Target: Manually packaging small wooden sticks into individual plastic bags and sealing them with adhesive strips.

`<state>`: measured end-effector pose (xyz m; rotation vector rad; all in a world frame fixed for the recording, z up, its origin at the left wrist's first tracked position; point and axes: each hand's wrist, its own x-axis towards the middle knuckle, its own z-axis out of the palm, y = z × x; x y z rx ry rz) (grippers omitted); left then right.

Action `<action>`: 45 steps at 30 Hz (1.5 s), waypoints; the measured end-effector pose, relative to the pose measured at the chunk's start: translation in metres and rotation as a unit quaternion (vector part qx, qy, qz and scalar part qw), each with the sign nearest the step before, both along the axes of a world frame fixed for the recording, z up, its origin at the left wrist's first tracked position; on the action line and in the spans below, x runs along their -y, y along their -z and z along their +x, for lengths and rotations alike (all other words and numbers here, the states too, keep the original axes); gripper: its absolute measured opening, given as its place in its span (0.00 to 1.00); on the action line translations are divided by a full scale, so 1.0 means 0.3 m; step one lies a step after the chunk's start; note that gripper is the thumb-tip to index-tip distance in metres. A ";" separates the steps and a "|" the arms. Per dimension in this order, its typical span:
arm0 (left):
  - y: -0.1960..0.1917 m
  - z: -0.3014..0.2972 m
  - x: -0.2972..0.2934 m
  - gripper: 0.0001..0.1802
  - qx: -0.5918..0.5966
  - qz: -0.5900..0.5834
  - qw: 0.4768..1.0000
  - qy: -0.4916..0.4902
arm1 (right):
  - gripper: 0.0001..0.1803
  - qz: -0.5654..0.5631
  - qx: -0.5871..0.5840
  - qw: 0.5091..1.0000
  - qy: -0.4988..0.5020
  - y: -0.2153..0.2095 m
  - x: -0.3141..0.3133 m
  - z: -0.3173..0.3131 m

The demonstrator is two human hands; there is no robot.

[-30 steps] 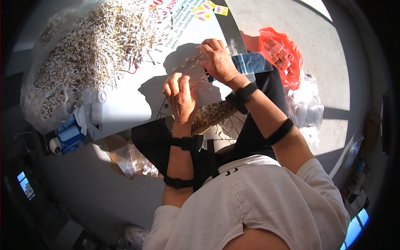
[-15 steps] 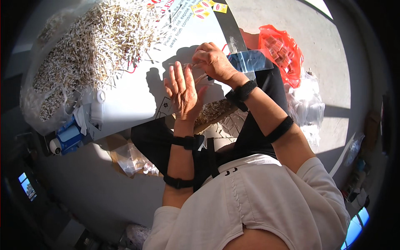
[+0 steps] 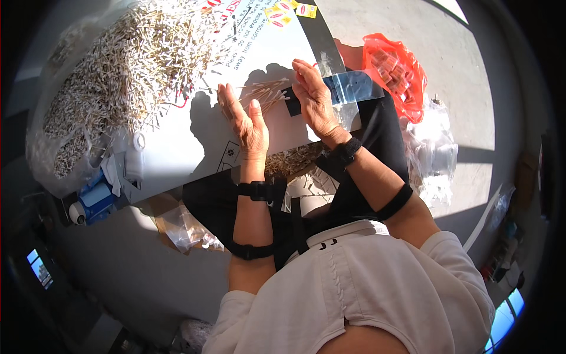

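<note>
A small bunch of cotton swabs (image 3: 270, 93) lies on the white board (image 3: 177, 154), its sticks roughly side by side and their white tips fanned unevenly. My left hand (image 3: 243, 125) stands on edge at the left end of the bunch, fingers stretched out, thumb apart. At the right end, my right hand (image 3: 315, 103) has its fingers extended and palm turned toward the swabs. Neither hand is closed round them. Just right of my right hand is a clear bluish plastic sheet (image 3: 354, 87). Whether the palms touch the swab ends I cannot tell.
A big heap of loose swabs (image 3: 141, 53) spills from a clear bag at the far left. A blue-and-white container (image 3: 94, 199) stands at the board's left corner. Yellow stickers (image 3: 283, 13) lie far back. Right are a red bag (image 3: 396, 74) of small packs and clear plastic bags (image 3: 433, 150).
My right hand has opened from a pinch and moved down beside the bunch. My left hand has shifted slightly left. The swabs between them now show plainly.
</note>
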<state>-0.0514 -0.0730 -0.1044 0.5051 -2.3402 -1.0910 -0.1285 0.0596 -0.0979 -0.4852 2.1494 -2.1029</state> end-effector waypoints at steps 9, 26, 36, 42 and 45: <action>-0.021 0.004 0.003 0.28 -0.053 0.036 0.998 -0.012 | 0.13 0.264 -0.257 0.929 -0.035 -0.024 0.039 0.004; -0.042 0.025 0.020 0.19 0.005 -0.175 0.984 0.042 | 0.05 0.285 -0.308 0.904 -0.081 -0.006 -0.037 0.046; -0.060 0.053 0.009 0.17 0.043 -0.212 0.975 0.056 | 0.12 0.253 -0.242 0.933 -0.087 -0.003 -0.048 0.057; -0.087 0.023 0.030 0.12 -0.023 -0.156 0.987 0.010 | 0.08 0.042 0.047 0.998 0.025 -0.021 -0.005 0.046; -0.173 0.017 -0.052 0.08 0.044 0.138 0.978 0.152 | 0.07 -0.108 0.223 0.964 0.094 -0.024 0.003 -0.021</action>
